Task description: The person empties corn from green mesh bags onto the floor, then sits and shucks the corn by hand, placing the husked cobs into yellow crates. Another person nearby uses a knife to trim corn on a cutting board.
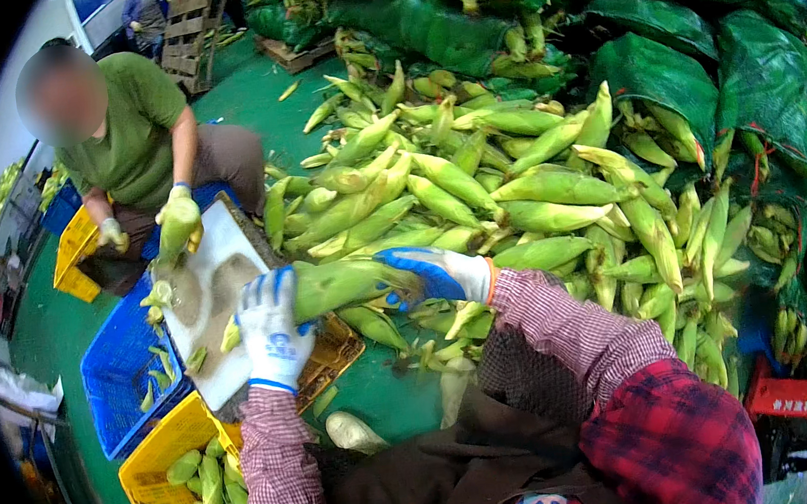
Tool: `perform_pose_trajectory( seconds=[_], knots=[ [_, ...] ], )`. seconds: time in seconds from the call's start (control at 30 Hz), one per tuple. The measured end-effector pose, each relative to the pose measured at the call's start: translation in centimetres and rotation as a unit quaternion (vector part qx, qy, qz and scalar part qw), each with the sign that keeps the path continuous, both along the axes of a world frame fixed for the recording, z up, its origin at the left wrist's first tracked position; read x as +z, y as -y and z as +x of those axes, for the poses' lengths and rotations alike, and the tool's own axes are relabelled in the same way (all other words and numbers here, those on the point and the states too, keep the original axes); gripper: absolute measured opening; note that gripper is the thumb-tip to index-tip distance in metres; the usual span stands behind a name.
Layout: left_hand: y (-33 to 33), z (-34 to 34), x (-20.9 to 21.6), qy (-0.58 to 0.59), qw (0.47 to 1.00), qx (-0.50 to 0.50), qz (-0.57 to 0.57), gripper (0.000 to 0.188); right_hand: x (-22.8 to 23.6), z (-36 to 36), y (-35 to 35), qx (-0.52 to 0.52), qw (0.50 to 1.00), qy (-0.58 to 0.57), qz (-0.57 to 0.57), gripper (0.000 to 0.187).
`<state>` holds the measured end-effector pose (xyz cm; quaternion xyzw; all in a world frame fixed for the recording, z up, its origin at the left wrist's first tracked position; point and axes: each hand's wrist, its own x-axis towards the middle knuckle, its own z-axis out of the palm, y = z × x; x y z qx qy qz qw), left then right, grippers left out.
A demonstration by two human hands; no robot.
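Between my two gloved hands lies an ear of corn (338,289) in its green husk, held sideways. My left hand (271,332), in a white and blue glove, is wrapped round its left end, over the edge of a white board (227,367). At the other end, my right hand (436,276) grips the brownish silk tip, its blue-coated fingers curled over it. A large heap of unhusked corn (456,186) lies just beyond and to the right. Worn grey patches mark the board, and a few husk scraps lie by it.
A yellow crate (166,478) with several trimmed ears stands at the lower left, beside a blue crate (123,369) with scraps. Across the board sits a co-worker (136,133) holding another ear of corn (179,228). Green mesh sacks (652,74) are stacked at the back right.
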<state>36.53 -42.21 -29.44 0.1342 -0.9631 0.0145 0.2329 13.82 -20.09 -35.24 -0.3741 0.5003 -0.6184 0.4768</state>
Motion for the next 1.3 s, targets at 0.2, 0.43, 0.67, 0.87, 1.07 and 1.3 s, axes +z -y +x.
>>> perform_pose_trajectory(
  seconds=[0.2,0.43,0.67,0.87,1.07,1.3],
  knots=[
    [5.2,0.8,-2.6,0.054,0.989,0.135,0.04,0.082,-6.6,-7.5,-2.0,-0.253,0.936,0.093,0.225,0.04],
    [9.7,1.5,-4.8,0.089,0.96,0.266,0.008,0.081,-6.9,-14.5,-3.4,-0.381,0.657,-0.482,0.437,0.067],
    [8.8,1.0,-4.4,-0.002,0.971,0.239,-0.013,0.062,-11.4,-19.0,-2.1,-0.32,0.638,-0.42,0.56,0.068],
    [6.6,0.8,-3.2,-0.041,0.986,0.164,-0.013,0.063,-18.2,-24.3,-3.0,-0.428,0.763,-0.221,0.43,0.039],
    [5.4,0.3,-2.9,-0.004,0.989,0.145,0.025,0.059,-11.7,-18.4,-4.3,-0.428,0.875,0.138,0.177,0.019],
    [2.0,-0.8,-1.7,-0.02,0.996,0.064,0.05,0.069,-2.4,-8.2,-8.0,-0.354,0.905,0.214,0.099,0.021]
  ],
)
